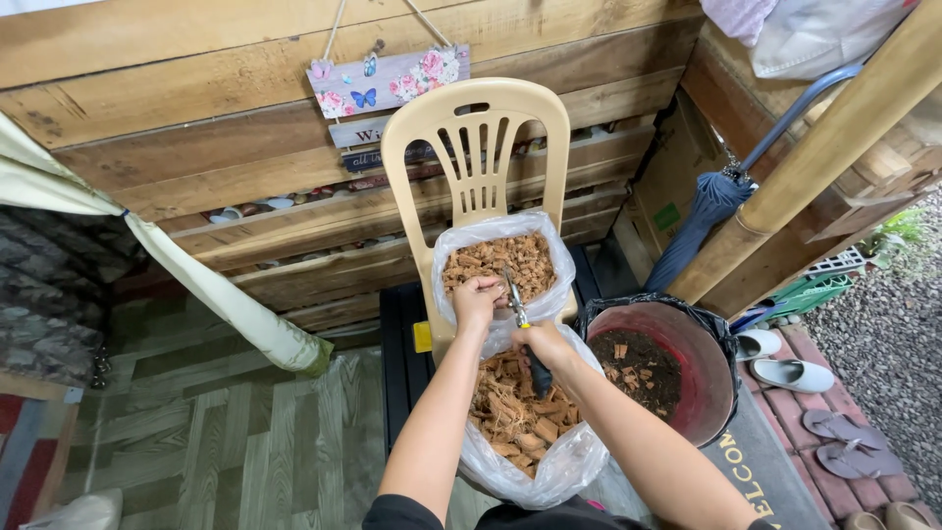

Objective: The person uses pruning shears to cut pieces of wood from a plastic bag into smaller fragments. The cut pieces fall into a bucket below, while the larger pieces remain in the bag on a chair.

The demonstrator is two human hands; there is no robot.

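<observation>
My left hand [477, 297] is closed on a piece of brown husk, held over a clear plastic bag [549, 473] of brown husk chunks [510, 412] below me. My right hand [546, 345] grips a pair of garden shears [518, 316] with dark handles, the blades pointing up toward the left hand. A second clear bag of husk chips [500, 263] rests on the seat of a beige plastic chair [477, 137] just beyond both hands.
A red bucket [708, 388] lined with black plastic holds dark soil and a few chips at right. A folded blue umbrella [702, 218] leans on a bamboo pole [814, 157]. Sandals [793, 374] lie on a doormat. Wooden plank wall behind.
</observation>
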